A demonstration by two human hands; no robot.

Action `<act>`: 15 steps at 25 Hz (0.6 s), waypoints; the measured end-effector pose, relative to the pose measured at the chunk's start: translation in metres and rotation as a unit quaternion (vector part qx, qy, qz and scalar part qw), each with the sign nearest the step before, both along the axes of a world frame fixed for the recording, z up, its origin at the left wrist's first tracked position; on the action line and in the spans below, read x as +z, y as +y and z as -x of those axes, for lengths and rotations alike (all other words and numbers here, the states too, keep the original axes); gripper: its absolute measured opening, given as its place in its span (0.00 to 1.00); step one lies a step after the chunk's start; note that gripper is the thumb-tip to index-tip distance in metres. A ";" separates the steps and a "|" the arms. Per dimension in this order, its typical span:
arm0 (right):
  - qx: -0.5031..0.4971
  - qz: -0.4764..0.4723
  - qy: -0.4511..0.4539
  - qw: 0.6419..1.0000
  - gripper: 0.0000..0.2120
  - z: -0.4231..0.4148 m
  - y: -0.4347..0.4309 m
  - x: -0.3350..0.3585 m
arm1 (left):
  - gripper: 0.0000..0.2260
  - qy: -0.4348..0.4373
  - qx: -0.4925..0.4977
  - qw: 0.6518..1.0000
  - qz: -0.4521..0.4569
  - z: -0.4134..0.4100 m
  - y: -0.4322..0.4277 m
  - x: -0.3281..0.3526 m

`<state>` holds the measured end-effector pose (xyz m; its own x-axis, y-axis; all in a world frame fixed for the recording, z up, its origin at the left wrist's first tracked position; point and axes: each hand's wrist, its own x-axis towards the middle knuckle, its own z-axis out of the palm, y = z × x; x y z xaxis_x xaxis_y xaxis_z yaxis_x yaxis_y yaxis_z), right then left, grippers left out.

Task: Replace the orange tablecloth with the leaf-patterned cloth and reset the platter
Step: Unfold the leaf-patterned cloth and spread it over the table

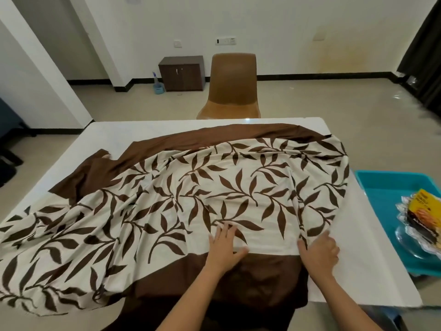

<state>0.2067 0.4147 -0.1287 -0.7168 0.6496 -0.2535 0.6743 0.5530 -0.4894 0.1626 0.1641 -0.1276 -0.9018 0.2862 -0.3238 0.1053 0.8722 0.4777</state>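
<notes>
1. Head view, surroundings: a teal plastic tray is seen just beside the right edge of the white counter. A clear glass platter is held in it, loaded with snack packets, a yellow packet uppermost.
2. A brown moulded plastic chair is set at the counter's far side.
3. A cream, brown-bordered leaf-patterned cloth is spread rumpled over the counter. It is bunched in folds at the left and draped over the near edge. A far strip and the right side of the counter are left uncovered.
4. The left hand is laid flat on the cloth, fingers straight, beside the near brown border. The right hand is curled at the cloth's right fold, the edge pinched between thumb and fingers.
5. The room is floored in beige tile and walled in white. A small dark wooden cabinet is placed against the far wall, a blue bottle just beside it. A dark curtain is hung at the right.
</notes>
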 end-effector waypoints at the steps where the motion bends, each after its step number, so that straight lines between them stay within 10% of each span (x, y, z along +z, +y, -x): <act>1: 0.020 0.054 0.028 0.998 0.35 0.000 0.000 0.005 | 0.38 -0.011 -0.008 0.999 -0.030 -0.012 0.005 0.003; 7: 0.050 0.388 0.094 0.915 0.21 0.033 -0.030 0.059 | 0.53 -0.111 0.019 0.977 -0.183 -0.035 0.058 0.040; 12: 0.038 0.509 0.152 0.847 0.11 0.066 -0.036 0.081 | 0.08 -0.024 0.193 0.936 -0.293 0.029 0.061 0.086; 15: 0.003 0.528 0.026 0.849 0.14 0.063 -0.045 0.067 | 0.09 -0.153 0.270 0.837 -0.450 0.050 0.056 0.102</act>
